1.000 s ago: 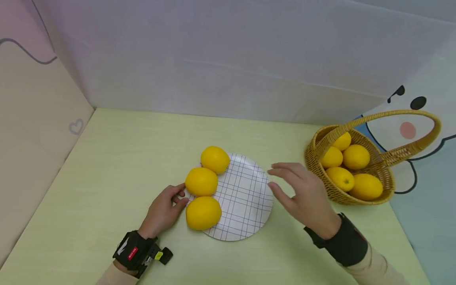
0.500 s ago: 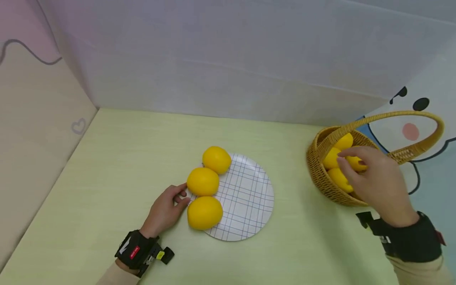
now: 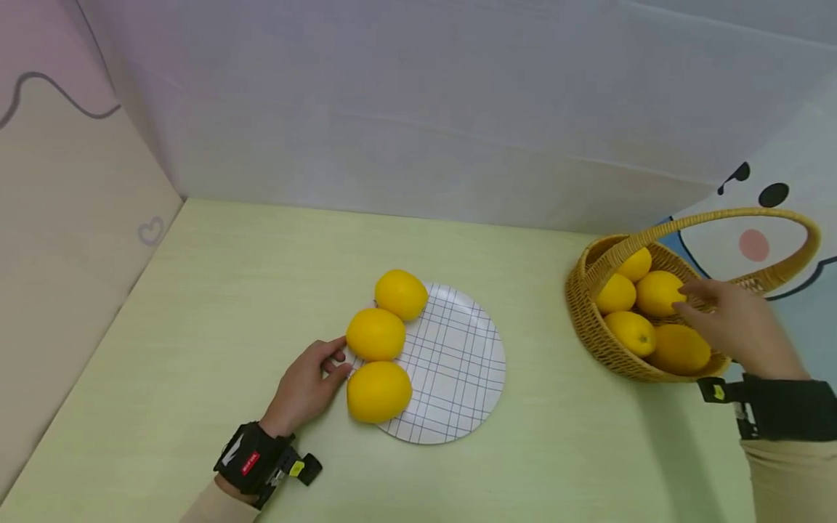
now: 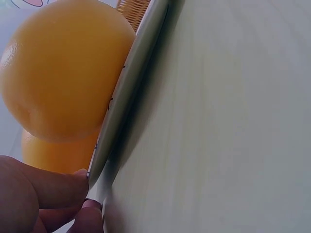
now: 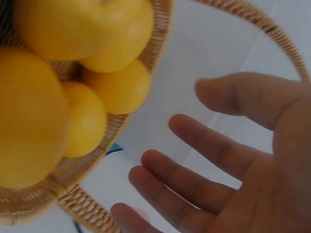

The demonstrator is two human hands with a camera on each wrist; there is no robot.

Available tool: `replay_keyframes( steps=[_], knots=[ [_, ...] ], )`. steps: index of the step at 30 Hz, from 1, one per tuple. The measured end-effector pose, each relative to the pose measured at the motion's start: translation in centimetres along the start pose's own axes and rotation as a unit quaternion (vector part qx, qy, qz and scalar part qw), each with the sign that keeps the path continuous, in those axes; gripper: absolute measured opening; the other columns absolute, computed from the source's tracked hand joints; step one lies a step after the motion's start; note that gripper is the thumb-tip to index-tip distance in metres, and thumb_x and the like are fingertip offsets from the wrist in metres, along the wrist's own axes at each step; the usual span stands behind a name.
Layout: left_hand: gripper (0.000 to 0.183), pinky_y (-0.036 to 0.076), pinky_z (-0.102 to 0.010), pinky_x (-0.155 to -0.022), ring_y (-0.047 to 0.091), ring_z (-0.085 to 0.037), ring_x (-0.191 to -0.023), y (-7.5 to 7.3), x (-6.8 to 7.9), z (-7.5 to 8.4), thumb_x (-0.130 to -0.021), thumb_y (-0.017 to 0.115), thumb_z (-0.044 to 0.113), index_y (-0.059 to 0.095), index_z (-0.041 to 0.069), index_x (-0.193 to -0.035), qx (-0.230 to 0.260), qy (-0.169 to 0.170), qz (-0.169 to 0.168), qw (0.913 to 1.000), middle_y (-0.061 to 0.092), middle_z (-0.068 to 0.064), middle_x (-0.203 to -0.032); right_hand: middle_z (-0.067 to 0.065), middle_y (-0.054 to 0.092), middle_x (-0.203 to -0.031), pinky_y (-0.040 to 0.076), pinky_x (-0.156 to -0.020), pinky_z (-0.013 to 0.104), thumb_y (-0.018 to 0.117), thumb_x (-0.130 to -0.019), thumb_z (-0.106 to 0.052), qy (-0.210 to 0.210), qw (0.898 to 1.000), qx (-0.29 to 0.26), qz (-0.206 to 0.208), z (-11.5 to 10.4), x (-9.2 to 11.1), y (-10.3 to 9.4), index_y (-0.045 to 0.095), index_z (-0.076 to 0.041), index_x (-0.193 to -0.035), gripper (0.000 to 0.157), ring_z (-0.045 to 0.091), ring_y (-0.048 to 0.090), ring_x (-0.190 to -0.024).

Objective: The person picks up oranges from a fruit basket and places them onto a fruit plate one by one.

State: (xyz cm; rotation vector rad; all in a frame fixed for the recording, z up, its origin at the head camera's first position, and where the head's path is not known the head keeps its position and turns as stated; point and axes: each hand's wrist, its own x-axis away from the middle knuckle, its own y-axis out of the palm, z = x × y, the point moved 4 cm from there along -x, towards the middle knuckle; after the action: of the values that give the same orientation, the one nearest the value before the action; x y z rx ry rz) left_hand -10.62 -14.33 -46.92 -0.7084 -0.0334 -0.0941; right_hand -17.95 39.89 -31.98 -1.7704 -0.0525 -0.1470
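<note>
Three plump yellow lemons sit in a slightly bent row along the left side of a round white plate, each touching or all but touching its neighbour. Their skins are smooth with a soft shine, and in the left wrist view they turn a deeper orange. The plate carries a grid of thin dark lines, bare on its right half, and lies flat on the pale yellow-green bench.

To the right stands a golden-brown wicker basket with a tall arched handle. Five more lemons show inside it; the front left one has a small greenish spot at its tip.

The left hand pinches the plate's rim between thumb and forefinger, beside the middle and nearest lemons. The right hand is over the basket's right side; the right wrist view shows its fingers loosely spread, thumb apart, with nothing in them.

The black left wristband bears a red label with lettering too small to read, and a bright yellow tag marks the camera on it. The black right wristband has a similar yellow tag
</note>
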Motion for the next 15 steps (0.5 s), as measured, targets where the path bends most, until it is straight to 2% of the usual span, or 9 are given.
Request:
replay_keyframes(
  steps=[3, 7, 11, 15],
  knots=[
    [0.044, 0.049, -0.036, -0.080, 0.060, -0.019, -0.089, 0.0, 0.0, 0.1, -0.098, 0.068, 0.012, 0.059, -0.003, -0.139, 0.002, 0.001, -0.002, 1.0000, 0.062, -0.004, -0.104, 0.045, 0.050, -0.125, 0.046, -0.079, 0.065, 0.058, -0.104, -0.030, -0.011, 0.998, 0.007, -0.064, 1.7, -0.6, 1.0, 0.050, 0.019, -0.130, 0.056, 0.057, 0.053, -0.100],
    [0.044, 0.049, -0.036, -0.080, 0.060, -0.019, -0.089, 0.0, 0.0, 0.1, -0.098, 0.068, 0.012, 0.060, -0.003, -0.139, 0.001, 0.000, -0.004, 1.0000, 0.062, -0.004, -0.104, 0.048, 0.044, -0.131, 0.043, -0.083, 0.071, 0.056, -0.104, -0.043, -0.029, 0.990, 0.006, -0.137, 3.2, -1.0, 2.5, 0.042, 0.021, -0.137, 0.073, 0.065, 0.047, -0.109],
    [0.044, 0.048, -0.036, -0.080, 0.060, -0.019, -0.089, 0.1, 0.0, 0.0, -0.098, 0.068, 0.012, 0.060, -0.003, -0.139, 0.002, -0.003, -0.005, 1.0000, 0.062, -0.004, -0.104, 0.050, 0.041, -0.132, 0.042, -0.085, 0.072, 0.058, -0.103, -0.044, -0.031, 0.986, 0.009, -0.162, 4.1, -1.0, 3.6, 0.039, 0.021, -0.138, 0.077, 0.068, 0.044, -0.111],
    [0.044, 0.048, -0.037, -0.080, 0.060, -0.019, -0.089, 0.0, 0.1, 0.0, -0.098, 0.068, 0.012, 0.059, -0.003, -0.139, 0.000, -0.006, -0.004, 1.0000, 0.062, -0.004, -0.104, 0.047, 0.050, -0.123, 0.045, -0.082, 0.069, 0.066, -0.098, -0.034, -0.053, 0.985, 0.010, -0.164, 4.3, -1.1, 4.4, 0.042, 0.020, -0.135, 0.070, 0.062, 0.052, -0.104]
  ],
)
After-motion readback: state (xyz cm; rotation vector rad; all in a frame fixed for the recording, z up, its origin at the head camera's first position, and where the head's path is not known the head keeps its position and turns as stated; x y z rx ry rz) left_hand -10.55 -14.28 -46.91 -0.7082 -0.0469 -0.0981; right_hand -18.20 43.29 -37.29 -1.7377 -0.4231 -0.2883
